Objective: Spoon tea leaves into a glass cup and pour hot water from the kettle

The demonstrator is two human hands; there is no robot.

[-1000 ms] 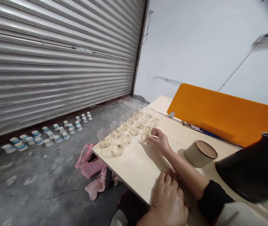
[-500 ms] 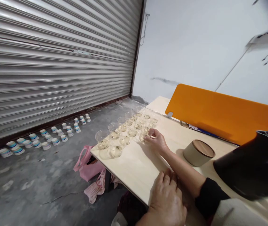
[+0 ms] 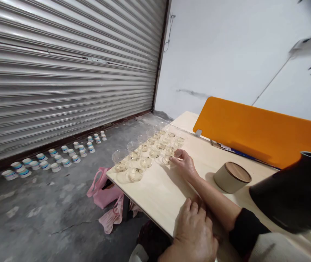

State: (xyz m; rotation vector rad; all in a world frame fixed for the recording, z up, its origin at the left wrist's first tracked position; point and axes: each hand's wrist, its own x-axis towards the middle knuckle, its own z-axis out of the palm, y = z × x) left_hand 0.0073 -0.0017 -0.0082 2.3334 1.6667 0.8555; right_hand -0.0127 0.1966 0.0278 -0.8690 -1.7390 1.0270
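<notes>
My right hand (image 3: 184, 163) reaches across the table from the right, its thumb and fingers closed on the side of a clear plastic cup (image 3: 166, 159). The cup stands at the near side of a group of similar clear cups (image 3: 135, 174), each with a little pale yellow liquid and dark bits at the bottom. My left hand (image 3: 196, 229) lies palm down on the table near its front edge, beside my right forearm. Its fingers are loosely laid out and hold nothing that shows; the palm is hidden.
On the pale wooden table (image 3: 155, 193) stand a beige canister (image 3: 227, 180) with a wooden lid and a large black container (image 3: 288, 196). An orange divider (image 3: 253, 127) runs behind them. Several paper cups (image 3: 55, 167) stand upside down on the floor. A pink bag (image 3: 107, 196) is beside the table.
The camera view has shifted slightly. My right hand stays at the same cup, and my left hand keeps its place on the table.
</notes>
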